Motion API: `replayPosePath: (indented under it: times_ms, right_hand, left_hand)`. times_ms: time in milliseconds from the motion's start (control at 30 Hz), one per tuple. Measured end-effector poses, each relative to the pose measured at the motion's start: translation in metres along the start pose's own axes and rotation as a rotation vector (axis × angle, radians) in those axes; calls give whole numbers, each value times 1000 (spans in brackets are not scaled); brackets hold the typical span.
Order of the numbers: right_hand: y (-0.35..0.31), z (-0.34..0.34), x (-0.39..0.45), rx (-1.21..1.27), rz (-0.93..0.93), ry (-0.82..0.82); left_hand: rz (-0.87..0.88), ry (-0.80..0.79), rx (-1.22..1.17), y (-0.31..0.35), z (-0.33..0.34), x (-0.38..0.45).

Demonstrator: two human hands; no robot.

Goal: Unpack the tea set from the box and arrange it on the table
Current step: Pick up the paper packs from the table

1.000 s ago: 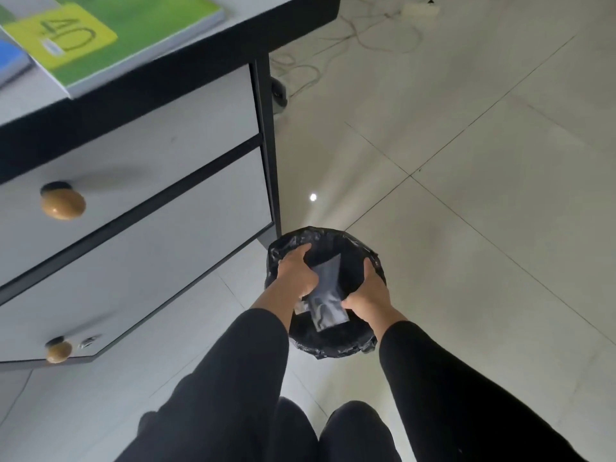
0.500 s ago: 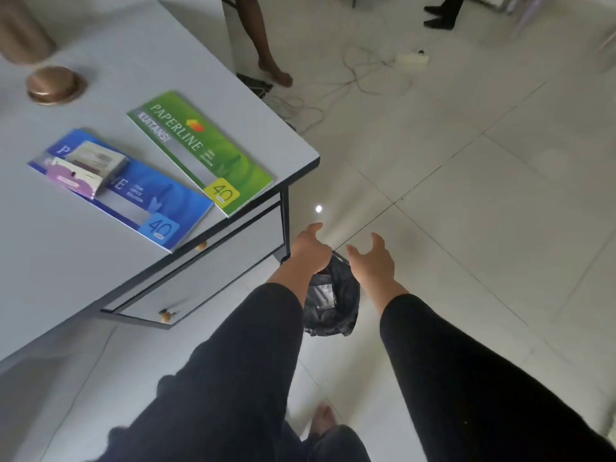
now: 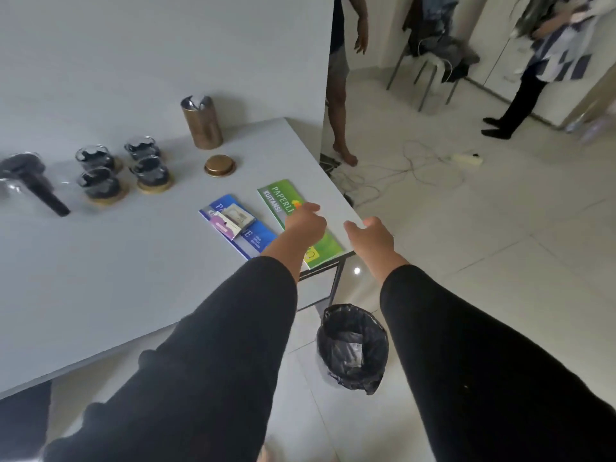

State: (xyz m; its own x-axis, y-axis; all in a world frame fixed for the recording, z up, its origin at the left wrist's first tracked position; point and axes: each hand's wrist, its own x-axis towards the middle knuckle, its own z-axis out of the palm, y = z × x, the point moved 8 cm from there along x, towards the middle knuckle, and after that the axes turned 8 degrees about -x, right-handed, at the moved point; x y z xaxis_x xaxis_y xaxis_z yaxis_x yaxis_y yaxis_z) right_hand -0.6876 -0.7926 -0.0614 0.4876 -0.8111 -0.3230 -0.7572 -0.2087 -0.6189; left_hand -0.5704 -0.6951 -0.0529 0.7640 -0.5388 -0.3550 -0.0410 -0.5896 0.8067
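Note:
Several glass cups (image 3: 121, 168) with dark filling stand on round wooden coasters at the back left of the grey table (image 3: 100, 278). A glass teapot (image 3: 26, 181) with a black handle lies at the far left. A copper canister (image 3: 201, 122) stands open behind its lid (image 3: 219, 165). My left hand (image 3: 305, 223) hovers over the green receipt book (image 3: 295, 221), fingers apart and empty. My right hand (image 3: 370, 240) is open and empty just past the table's right corner.
A blue receipt book (image 3: 248, 233) with small packets on it lies beside the green one. A bin lined with a black bag (image 3: 353, 345) holds clear wrapping on the floor under the corner. Two persons stand at the back right, near a stool (image 3: 430, 68) and cables.
Both hands let go of the clear wrapping in the bin and rose to table height. My view lifted from the bin and drawers to the tabletop.

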Motion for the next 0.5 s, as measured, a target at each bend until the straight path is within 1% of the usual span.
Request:
replayPosePath:
  times_ms: [100,267,433,500]
  right_hand:
    - [-38,29,1,-42,-45,-79]
    - [-94,74,12,-164,-130,-155]
    - [-129,124,32,-250,-152,-246]
    - [-137,143,43,-278,-153,-294]
  left_hand:
    - [-61,85,-2,-26,-45,11]
    - [-177,210,-114,-72,-106,34]
    - [-372,285,-203,-108,-134,53]
    - [-418,277,-191,-121,-135,67]
